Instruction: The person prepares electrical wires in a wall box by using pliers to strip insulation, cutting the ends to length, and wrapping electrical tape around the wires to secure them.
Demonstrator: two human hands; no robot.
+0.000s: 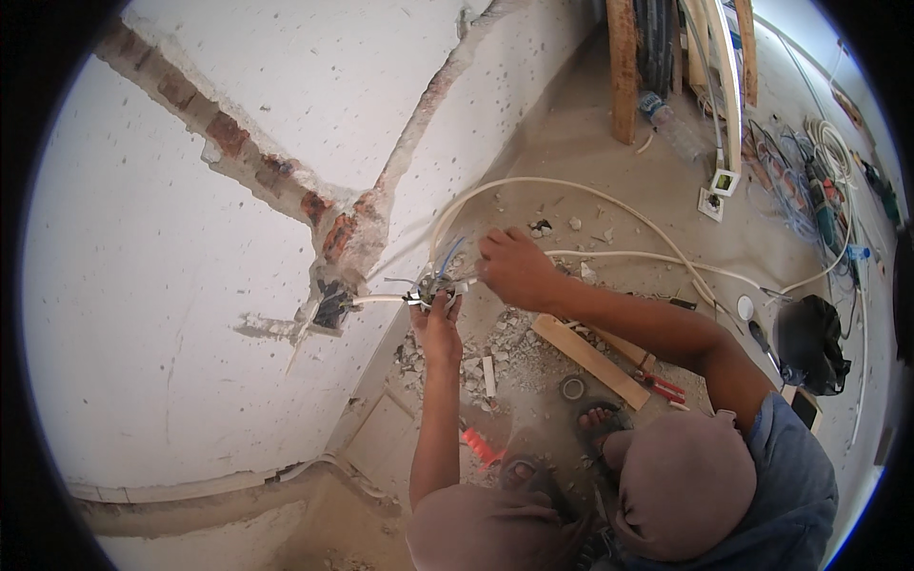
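My left hand [442,328] is closed around a small electrical fitting [433,293] held up close to the wall. Loose wires stick out of it, among them a blue wire [450,255]. A short white cable [379,299] runs from the fitting to a wall box [333,306] stuffed with dark wires. My right hand [515,268] is curled shut just right of the fitting. A thin pale piece reaches toward its fingertips, but what they grip is hidden. One cream cable [571,183] arches over behind the hands, and another [657,262] passes by my right hand.
Chased channels [228,133] cut the white wall. Rubble [514,352], wooden strips [590,360], a tape roll [572,386] and red-handled tools [664,387] lie by my feet. To the right are a black bag [811,343], square sockets [711,204], a plastic bottle [671,124] and coiled cables [828,147].
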